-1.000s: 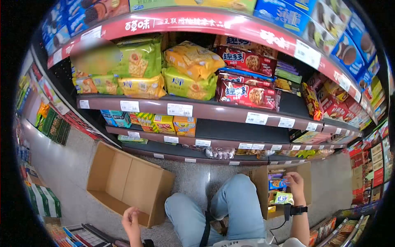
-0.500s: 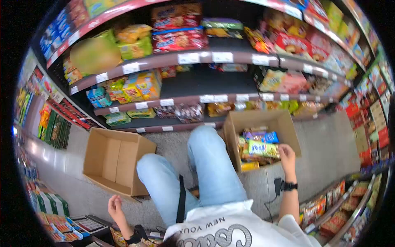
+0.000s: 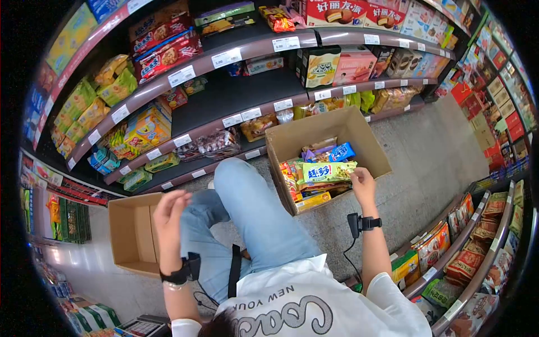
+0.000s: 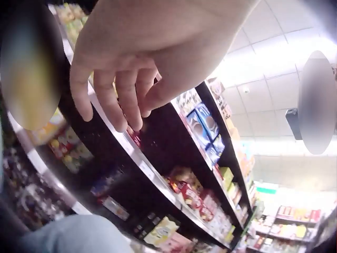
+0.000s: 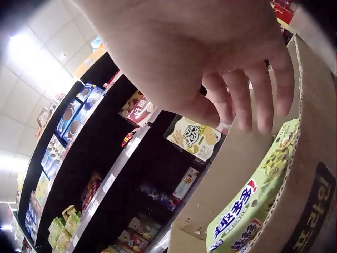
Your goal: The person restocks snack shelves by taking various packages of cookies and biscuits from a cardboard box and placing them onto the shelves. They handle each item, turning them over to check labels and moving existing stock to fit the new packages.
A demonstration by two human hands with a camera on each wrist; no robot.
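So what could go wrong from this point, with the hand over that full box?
The green snack pack lies on top of a heaped pile in the cardboard box, so lifting it with the right hand may drag neighbouring packs over the rim. The left hand is raised and holds nothing, so nothing steadies the box; it might shift on the floor.

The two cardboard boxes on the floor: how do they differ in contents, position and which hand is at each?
The right box holds snack packs, a green pack on top; the left box shows only bare cardboard inside. The right hand reaches into the right box; the left hand is raised near the left one, holding nothing. Both are open-topped brown cartons beside the person's knees.
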